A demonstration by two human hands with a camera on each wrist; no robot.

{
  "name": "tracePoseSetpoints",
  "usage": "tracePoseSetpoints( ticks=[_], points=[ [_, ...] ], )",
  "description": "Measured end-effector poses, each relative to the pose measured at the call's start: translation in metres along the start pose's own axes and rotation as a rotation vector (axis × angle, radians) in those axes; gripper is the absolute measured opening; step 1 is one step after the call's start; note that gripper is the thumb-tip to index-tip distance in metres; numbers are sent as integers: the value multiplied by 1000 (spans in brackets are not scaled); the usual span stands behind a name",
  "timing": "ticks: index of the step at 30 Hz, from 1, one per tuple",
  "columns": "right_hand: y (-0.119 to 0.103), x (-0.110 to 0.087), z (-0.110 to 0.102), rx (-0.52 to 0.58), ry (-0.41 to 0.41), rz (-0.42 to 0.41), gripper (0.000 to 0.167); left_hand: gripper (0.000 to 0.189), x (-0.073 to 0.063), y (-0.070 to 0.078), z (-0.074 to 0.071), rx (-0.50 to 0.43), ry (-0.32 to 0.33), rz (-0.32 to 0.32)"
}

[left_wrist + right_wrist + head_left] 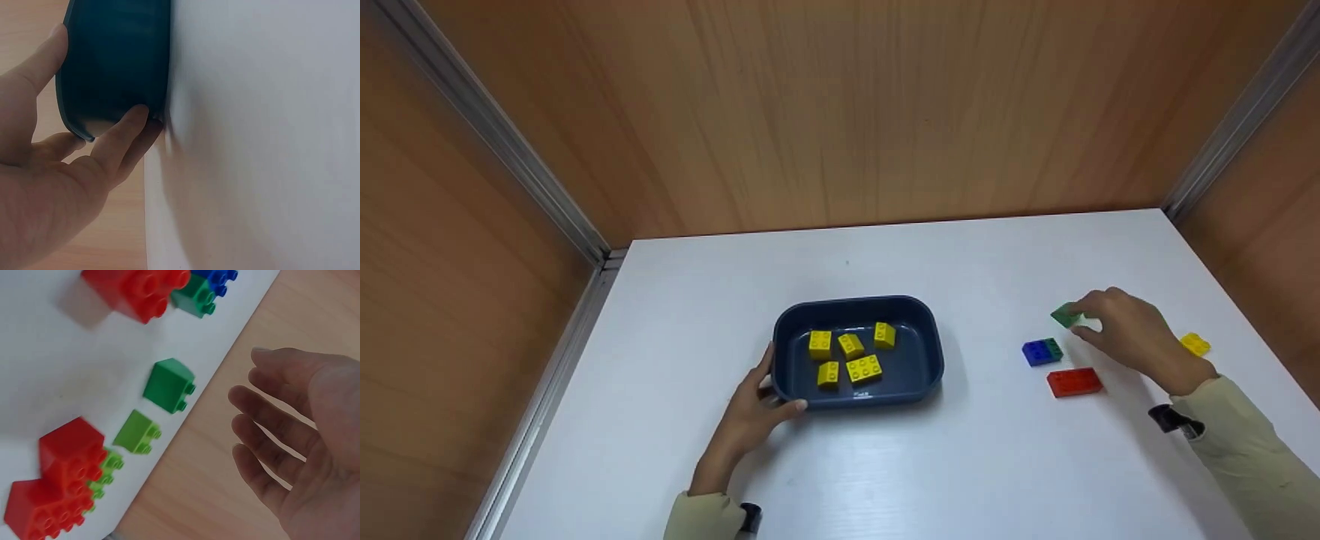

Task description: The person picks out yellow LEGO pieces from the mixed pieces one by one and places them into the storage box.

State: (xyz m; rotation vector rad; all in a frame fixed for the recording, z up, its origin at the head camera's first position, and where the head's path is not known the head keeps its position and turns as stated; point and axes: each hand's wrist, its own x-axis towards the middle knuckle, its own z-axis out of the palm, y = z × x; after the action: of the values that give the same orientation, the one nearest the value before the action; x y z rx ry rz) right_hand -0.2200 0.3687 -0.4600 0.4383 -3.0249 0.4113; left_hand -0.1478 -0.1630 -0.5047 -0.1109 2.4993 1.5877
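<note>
In the head view my left hand [751, 411] grips the near left corner of a dark blue tray [856, 403]. The left wrist view shows its thumb at the tray's rim and its other fingers against the outer wall. Several yellow building blocks [864, 369] lie in the tray. My right hand [1136, 334] overlaps a green building block [1063, 316] in the head view. In the right wrist view that hand's fingers [270, 399] are loosely bent and hold nothing. The dark green block [169, 385] stands on the table apart from them.
Left of the right hand are a blue-and-green block pair [1042, 352] and a red block [1075, 382]. A yellow block [1195, 344] shows behind the wrist. The right wrist view adds a lime block [138, 432] and red blocks [70, 447]. Wood panels [885, 112] bound the table.
</note>
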Motion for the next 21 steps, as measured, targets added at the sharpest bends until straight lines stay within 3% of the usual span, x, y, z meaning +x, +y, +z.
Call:
tracePoseSetpoints(
  ticks=[8, 21],
  points=[
    [18, -9, 0, -36, 17, 25, 35, 107, 1, -1, 1, 22, 4, -30],
    [40, -22, -6, -12, 36, 77, 40, 106, 0, -3, 0, -3, -9, 8]
  ],
)
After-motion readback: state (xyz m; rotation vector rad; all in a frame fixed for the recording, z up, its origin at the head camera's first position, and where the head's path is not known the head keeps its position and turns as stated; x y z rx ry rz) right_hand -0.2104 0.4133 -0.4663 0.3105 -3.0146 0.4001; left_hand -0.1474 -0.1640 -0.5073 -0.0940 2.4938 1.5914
